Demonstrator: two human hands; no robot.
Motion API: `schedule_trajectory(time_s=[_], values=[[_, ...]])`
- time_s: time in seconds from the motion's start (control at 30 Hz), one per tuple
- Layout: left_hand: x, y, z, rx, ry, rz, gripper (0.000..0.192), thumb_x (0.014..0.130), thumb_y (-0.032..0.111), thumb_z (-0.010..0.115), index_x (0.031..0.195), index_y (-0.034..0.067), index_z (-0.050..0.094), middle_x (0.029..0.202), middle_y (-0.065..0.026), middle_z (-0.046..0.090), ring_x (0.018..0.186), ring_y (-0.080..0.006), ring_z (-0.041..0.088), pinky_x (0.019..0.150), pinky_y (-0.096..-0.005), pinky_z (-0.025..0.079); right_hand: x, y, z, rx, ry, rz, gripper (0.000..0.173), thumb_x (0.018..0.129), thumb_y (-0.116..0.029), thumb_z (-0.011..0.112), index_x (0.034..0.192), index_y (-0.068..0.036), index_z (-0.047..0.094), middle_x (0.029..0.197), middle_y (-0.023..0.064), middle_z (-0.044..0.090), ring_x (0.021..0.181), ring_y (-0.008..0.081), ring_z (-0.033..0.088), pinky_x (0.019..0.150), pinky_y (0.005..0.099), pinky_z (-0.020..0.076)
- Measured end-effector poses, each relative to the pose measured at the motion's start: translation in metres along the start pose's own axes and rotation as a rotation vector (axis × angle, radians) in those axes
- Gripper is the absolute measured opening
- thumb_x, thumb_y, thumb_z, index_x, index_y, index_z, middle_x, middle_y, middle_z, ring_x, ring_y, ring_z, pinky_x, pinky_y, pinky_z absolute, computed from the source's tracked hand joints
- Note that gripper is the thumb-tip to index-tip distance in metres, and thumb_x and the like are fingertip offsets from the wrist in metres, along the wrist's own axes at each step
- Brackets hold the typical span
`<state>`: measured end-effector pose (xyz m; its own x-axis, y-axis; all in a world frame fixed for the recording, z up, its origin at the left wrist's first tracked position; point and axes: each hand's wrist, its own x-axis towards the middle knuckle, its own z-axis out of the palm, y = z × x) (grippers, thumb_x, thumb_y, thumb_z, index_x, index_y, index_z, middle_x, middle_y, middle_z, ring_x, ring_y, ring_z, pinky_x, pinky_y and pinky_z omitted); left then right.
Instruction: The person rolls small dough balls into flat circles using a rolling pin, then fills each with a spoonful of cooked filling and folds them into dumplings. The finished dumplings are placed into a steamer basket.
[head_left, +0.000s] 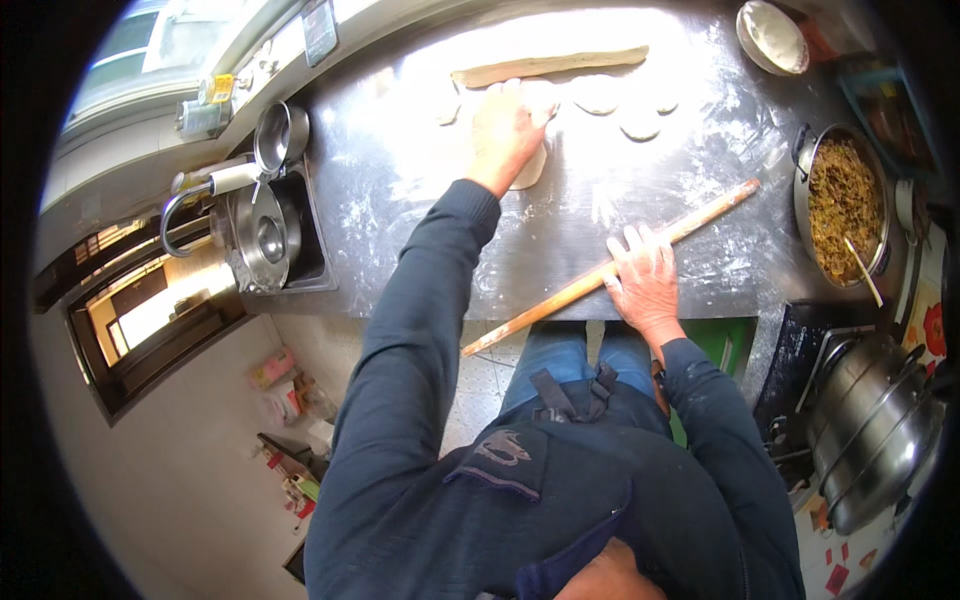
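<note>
My left hand (510, 127) reaches over the floured metal worktop (555, 255), with a pale dough piece (541, 96) between its thumb and fingers. Glare blurs that grip. Partly under the same wrist lies a flattened dough piece (531, 171). Nearer to me, my right hand (646, 281) holds a long wooden rolling pin (712, 206) around its middle. The pin slants across the worktop, and its near left end juts past the front edge. A long dough roll (555, 66) lies beyond my left hand. Several small dough rounds (596, 96) rest to its right.
On the right stands a metal pan of chopped filling (840, 202) with a light-handled utensil (864, 271) in it. A floury bowl (772, 37) sits at the far right corner. At left is a sink (322, 255) with metal basins and a faucet (176, 217). A large pot (870, 435) occupies the lower right.
</note>
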<state>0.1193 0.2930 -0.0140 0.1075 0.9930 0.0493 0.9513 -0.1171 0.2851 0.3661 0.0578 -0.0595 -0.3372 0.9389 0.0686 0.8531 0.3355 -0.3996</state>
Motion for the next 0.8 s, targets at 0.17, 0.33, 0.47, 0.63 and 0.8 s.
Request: schedule_trajectory(time_s=[0.17, 0.33, 0.47, 0.63, 0.8], values=[[-0.002, 0.029, 0.027, -0.025, -0.001, 0.085, 0.049, 0.096, 0.031, 0.074, 0.131, -0.002, 0.066, 0.116, -0.0224, 0.068, 0.111, -0.0393, 0.064, 0.098, -0.0505, 0.052, 0.000, 0.000, -0.002, 0.005, -0.014, 0.013, 0.054, 0.097, -0.044, 0.066, 0.143, -0.016, 0.064, 0.154, 0.0153, 0.054, 0.150, 0.0350, 0.043, 0.123, 0.0547, 0.0306], [-0.084, 0.047, 0.019, 0.060, -0.131, 0.372, 0.055, 0.091, 0.027, 0.078, 0.136, -0.001, 0.062, 0.124, -0.0221, 0.066, 0.116, -0.0389, 0.064, 0.096, -0.0503, 0.053, 0.001, 0.001, 0.000, 0.038, 0.009, 0.011, 0.053, 0.096, -0.041, 0.067, 0.142, -0.015, 0.063, 0.152, 0.0149, 0.054, 0.148, 0.0359, 0.044, 0.123, 0.0558, 0.0311], [-0.142, 0.068, 0.002, -0.073, -0.232, 0.246, 0.049, 0.088, 0.026, 0.079, 0.128, 0.001, 0.064, 0.116, -0.0185, 0.065, 0.109, -0.0393, 0.064, 0.093, -0.0509, 0.052, 0.001, 0.001, 0.001, 0.066, 0.009, 0.015, 0.056, 0.095, -0.040, 0.068, 0.144, -0.014, 0.061, 0.153, 0.0155, 0.052, 0.149, 0.0365, 0.043, 0.123, 0.0561, 0.0291], [-0.144, 0.073, 0.004, -0.111, -0.253, 0.213, 0.079, 0.083, 0.032, 0.087, 0.147, -0.001, 0.055, 0.144, -0.0235, 0.061, 0.121, -0.0418, 0.066, 0.102, -0.0477, 0.055, 0.000, 0.001, 0.001, 0.063, -0.007, 0.022, 0.057, 0.094, -0.040, 0.070, 0.144, -0.013, 0.061, 0.153, 0.0158, 0.052, 0.149, 0.0366, 0.042, 0.123, 0.0562, 0.0294], [-0.133, 0.063, 0.006, -0.041, -0.339, 0.321, 0.074, 0.087, 0.037, 0.083, 0.147, 0.001, 0.057, 0.149, -0.0221, 0.058, 0.130, -0.0400, 0.061, 0.105, -0.0479, 0.053, 0.000, 0.001, 0.001, 0.063, -0.008, 0.023, 0.059, 0.094, -0.041, 0.070, 0.144, -0.012, 0.060, 0.154, 0.0155, 0.052, 0.149, 0.0368, 0.042, 0.124, 0.0563, 0.0291]])
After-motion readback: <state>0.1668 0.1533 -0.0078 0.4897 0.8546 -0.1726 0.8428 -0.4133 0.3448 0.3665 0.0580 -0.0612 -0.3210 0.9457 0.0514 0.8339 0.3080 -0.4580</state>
